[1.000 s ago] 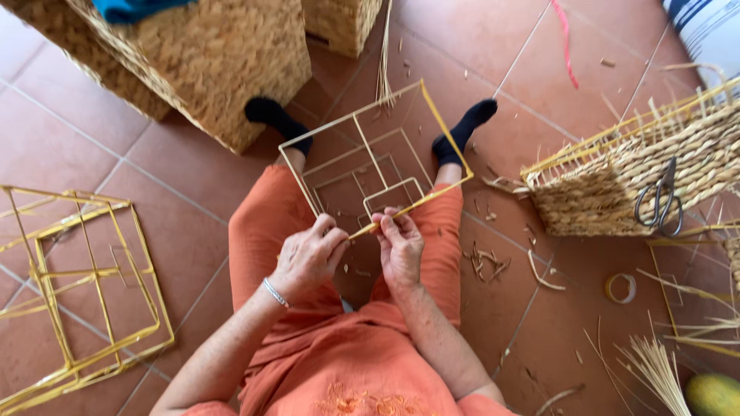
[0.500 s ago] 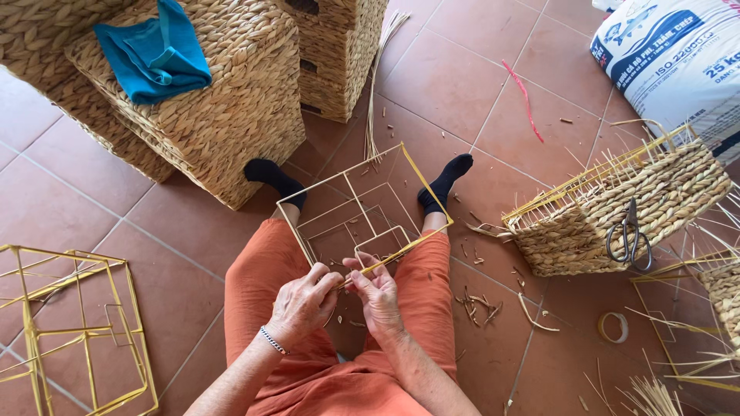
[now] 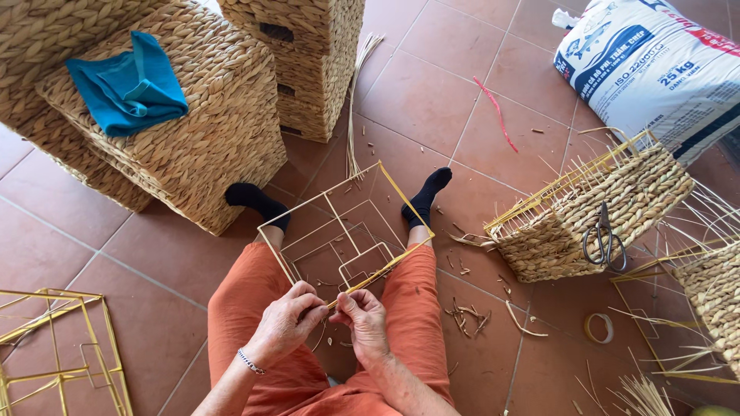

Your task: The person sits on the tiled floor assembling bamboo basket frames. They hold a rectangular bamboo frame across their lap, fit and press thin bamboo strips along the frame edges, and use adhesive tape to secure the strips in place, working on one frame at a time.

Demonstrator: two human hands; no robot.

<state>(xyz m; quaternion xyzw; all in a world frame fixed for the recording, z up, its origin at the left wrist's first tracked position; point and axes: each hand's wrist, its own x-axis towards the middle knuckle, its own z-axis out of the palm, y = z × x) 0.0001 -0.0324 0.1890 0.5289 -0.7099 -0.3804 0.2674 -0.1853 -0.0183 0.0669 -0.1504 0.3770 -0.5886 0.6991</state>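
1. Two hands meet at the near corner of a yellow wire frame [image 3: 347, 235] that rests across our lap, between our knees and our black-socked feet. Our left hand [image 3: 289, 320] is closed around the near rail, and our right hand [image 3: 362, 320] pinches the same rail just beside it.
2. We judge the frame light and stiff, its thin rods likely springy and a little slick, so the corners and cross-rods look like the surest places to hold.
3. At far left another bare wire frame [image 3: 54, 354] lies on the tiled floor, well apart.
4. Finished woven baskets [image 3: 208, 131] stand ahead on the left, one topped by a folded blue cloth [image 3: 127, 85]; they crowd the frame's far side.
5. To the right a half-woven basket [image 3: 593, 208] carries scissors [image 3: 603, 239] on its wall, with a tape roll [image 3: 599, 327] and fibre scraps [image 3: 466, 320] near our right leg and a white sack [image 3: 663, 69] beyond.
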